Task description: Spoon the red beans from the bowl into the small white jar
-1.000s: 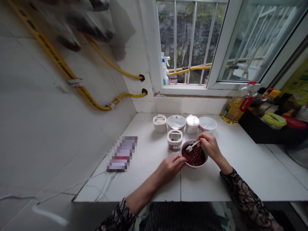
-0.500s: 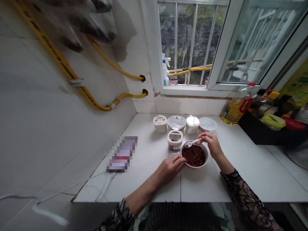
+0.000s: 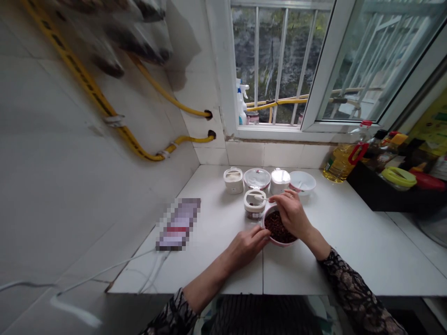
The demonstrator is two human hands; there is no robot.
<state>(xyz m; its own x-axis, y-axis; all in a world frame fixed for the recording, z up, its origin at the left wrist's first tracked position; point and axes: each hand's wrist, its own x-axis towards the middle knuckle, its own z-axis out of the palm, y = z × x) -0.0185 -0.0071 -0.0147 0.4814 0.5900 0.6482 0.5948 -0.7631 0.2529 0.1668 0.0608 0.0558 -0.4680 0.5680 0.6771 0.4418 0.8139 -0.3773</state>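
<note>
My left hand (image 3: pixel 245 245) is closed on the left rim of a bowl (image 3: pixel 281 244) with a pinkish outside. Dark red, dried bits like peppercorns (image 3: pixel 277 228) fill much of it. Above the bowl, my right hand (image 3: pixel 291 214) pinches a small white spoon (image 3: pixel 260 198) by its handle. The spoon's head is over the mouth of a small clear jar with a cream rim (image 3: pixel 254 214), just behind the bowl's left side. Whether the spoon carries anything is too small to tell. My right hand hides part of the bowl.
Behind stand two cream-lidded jars (image 3: pixel 233 182) (image 3: pixel 280 180), a covered bowl (image 3: pixel 257 178) and a white bowl (image 3: pixel 303 182). An oil bottle (image 3: pixel 340 160) and a black rack (image 3: pixel 368 190) of condiments are right. A blurred flat device (image 3: pixel 179 225) with a cable lies left on the counter (image 3: pixel 213 218).
My right hand has moved left, carrying the spoon from above the bowl's contents to over the small jar. My left hand stays on the bowl's rim.
</note>
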